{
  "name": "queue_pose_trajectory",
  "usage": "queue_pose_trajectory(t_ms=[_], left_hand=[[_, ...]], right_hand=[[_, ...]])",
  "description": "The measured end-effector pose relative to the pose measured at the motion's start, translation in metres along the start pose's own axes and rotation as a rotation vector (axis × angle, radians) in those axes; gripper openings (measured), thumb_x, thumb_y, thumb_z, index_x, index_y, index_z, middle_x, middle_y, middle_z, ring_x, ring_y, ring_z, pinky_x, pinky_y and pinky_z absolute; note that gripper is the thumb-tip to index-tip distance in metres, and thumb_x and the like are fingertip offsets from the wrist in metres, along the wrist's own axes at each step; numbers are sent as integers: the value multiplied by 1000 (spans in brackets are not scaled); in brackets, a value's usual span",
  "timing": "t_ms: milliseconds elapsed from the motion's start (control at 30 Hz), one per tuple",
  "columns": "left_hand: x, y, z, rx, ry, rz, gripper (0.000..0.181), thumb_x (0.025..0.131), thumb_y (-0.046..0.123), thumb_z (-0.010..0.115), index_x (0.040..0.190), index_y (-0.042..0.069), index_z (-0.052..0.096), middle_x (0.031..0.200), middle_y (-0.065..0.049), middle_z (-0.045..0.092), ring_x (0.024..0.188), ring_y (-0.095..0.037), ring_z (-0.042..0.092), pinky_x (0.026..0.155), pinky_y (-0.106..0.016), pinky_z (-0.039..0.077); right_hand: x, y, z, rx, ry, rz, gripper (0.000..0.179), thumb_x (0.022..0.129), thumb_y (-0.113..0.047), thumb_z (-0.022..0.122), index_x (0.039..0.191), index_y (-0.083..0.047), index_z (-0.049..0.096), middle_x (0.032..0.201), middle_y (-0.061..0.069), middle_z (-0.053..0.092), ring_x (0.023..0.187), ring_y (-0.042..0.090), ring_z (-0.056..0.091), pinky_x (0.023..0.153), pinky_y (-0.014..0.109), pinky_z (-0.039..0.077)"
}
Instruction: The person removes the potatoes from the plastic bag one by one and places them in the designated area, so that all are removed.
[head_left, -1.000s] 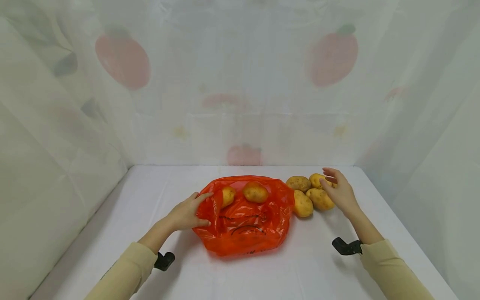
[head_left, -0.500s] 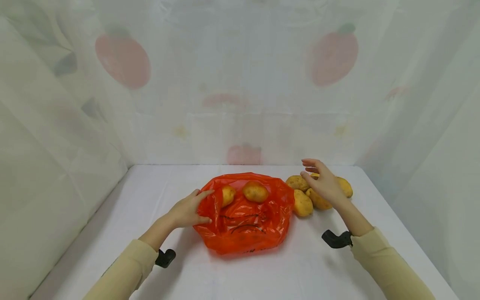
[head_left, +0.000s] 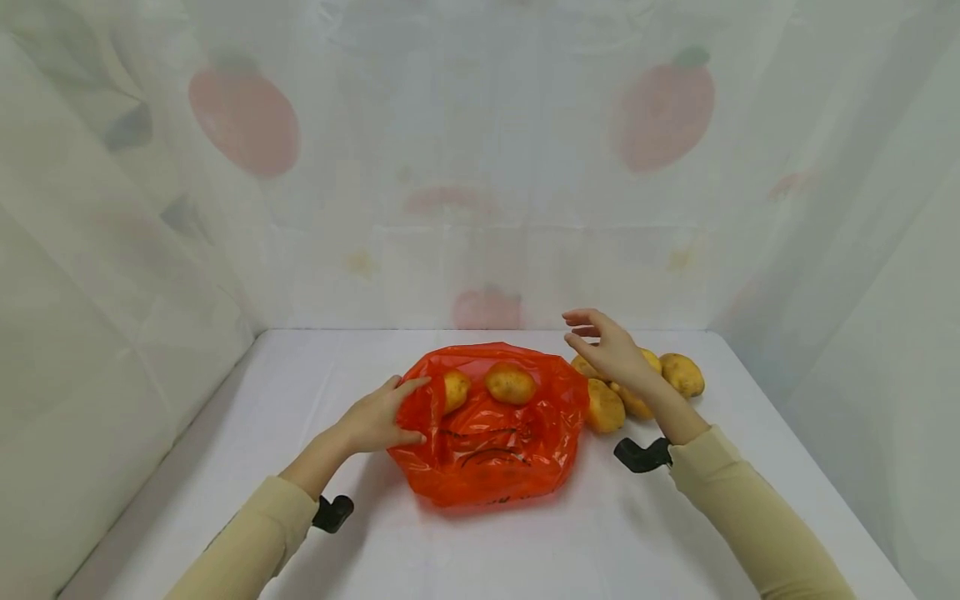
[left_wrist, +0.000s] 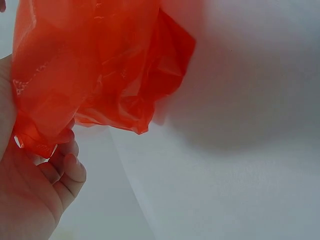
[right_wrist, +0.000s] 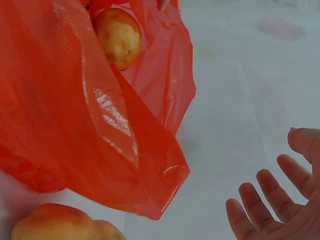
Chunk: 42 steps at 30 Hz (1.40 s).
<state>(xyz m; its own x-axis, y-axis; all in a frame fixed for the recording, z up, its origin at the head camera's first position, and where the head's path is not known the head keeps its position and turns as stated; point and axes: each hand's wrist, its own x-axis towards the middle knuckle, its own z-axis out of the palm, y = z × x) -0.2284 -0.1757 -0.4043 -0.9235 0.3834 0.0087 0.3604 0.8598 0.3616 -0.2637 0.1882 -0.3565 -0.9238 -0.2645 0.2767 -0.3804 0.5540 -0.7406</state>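
Note:
A red plastic bag [head_left: 487, 483] lies on the white table with its mouth open. Inside it show two potatoes, one near the middle [head_left: 512, 384] and another partly behind the film at the left [head_left: 456, 390]. My left hand [head_left: 375, 421] holds the bag's left edge; in the left wrist view the film crosses the palm of this hand [left_wrist: 30, 195] and the fingers curl beside it. Over the potato pile hovers my right hand [head_left: 611, 354], holding nothing, its fingers spread in the right wrist view. It partly hides the pile beneath.
Several potatoes [head_left: 605, 407] are heaped against the bag's right side, with one [head_left: 682, 375] at the pile's far right. Black wrist mounts [head_left: 642, 456] stick out below both forearms. A pale curtain with fruit prints [head_left: 487, 250] encloses the table's back and sides.
My right hand has moved left and slightly up, from over the right end of the potato pile toward the bag. The left hand and the bag have barely shifted.

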Motion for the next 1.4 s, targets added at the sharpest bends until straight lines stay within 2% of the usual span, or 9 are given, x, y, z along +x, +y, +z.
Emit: queue_pose_trajectory(t_ms=[300,400,533,667,833,1000,1233,1400], left_hand=[[1,2,1,-9,-1,-7,84,68,38,79,140,24,37,129,-15,42,101,-29,56,85,-51,48],[2,1,2,-14,-3,-11,84,69,38,79,140,25,37,135,-18,39,108,-34,53,87,-53,46],[2,2,1,-23,-11,-20,83,70,37,78,141,25,36,140,-23,33,116,-40,49,89,-57,44],[2,3,1,-23,-12,-21,83,70,37,78,140,25,37,140,-24,33,116,-41,48,88,-57,44],[3,5,-1,-27,-13,-21,83,70,36,78,141,24,37,140,-24,33,115,-40,49,87,-57,45],[4,6,-3,-23,-9,-18,83,70,38,78,140,25,37,139,-22,34,114,-38,50,88,-56,45],[6,9,-5,-25,-12,-14,84,69,39,79,140,25,37,140,-23,34,115,-39,49,88,-56,45],[7,9,-5,-27,-20,-23,84,69,39,79,140,26,37,140,-21,34,116,-38,49,88,-56,45]], right_hand=[[16,-8,11,-27,-62,-9,35,92,-25,56,125,-13,51,123,9,57,110,30,56,89,45,48],[20,-13,14,-23,-86,-6,34,92,-26,56,124,-14,52,122,7,58,109,28,56,88,44,49],[26,-18,18,10,-117,1,34,92,-29,55,124,-17,52,123,6,56,110,27,55,90,44,48],[31,-21,22,76,-144,13,36,92,-31,55,124,-16,51,124,7,55,112,29,52,91,43,47],[37,-24,30,155,-158,-5,33,93,-24,55,124,-12,52,123,12,55,109,30,55,89,43,48],[43,-21,42,170,-201,-39,32,93,-20,55,123,-11,52,121,15,55,107,30,58,90,41,48],[45,-18,56,100,-294,-96,32,93,-20,54,122,-6,53,120,15,58,108,31,57,92,41,47],[44,-14,61,55,-341,-101,35,93,-21,54,123,-3,52,121,14,57,112,31,54,96,43,43]])
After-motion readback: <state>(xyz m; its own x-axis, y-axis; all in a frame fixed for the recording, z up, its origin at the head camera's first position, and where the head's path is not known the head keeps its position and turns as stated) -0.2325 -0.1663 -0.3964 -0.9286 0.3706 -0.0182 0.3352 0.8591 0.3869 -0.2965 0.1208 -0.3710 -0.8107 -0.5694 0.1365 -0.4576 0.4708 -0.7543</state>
